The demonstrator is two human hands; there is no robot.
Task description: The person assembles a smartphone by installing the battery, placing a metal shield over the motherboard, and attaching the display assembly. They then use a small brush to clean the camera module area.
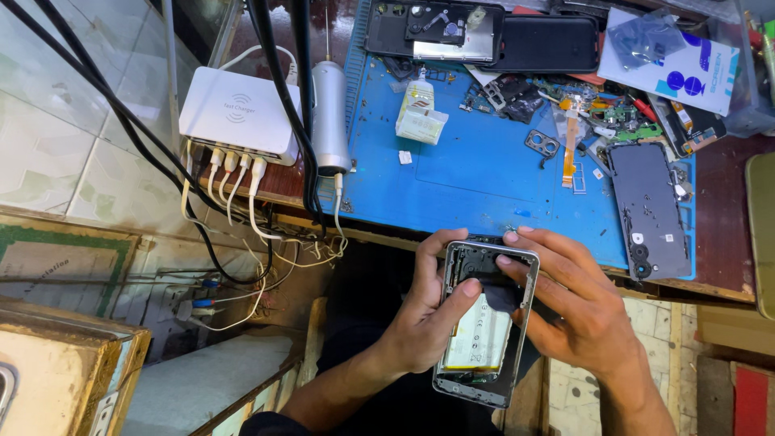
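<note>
Two hands on one opened phone [483, 323], held below the worktop [484, 173] edge | left hand [426, 311] grips frame, thumb on battery | right hand [570, 303] clasps other side, fingertips pressed at camera end | step judged: internal part being worked loose; careful, light prying needed next

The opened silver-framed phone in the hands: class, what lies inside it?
Inside the opened silver-framed phone a pale rectangular battery and dark parts near the top show. The left hand and right hand cover the frame's sides and part of the interior.
</note>
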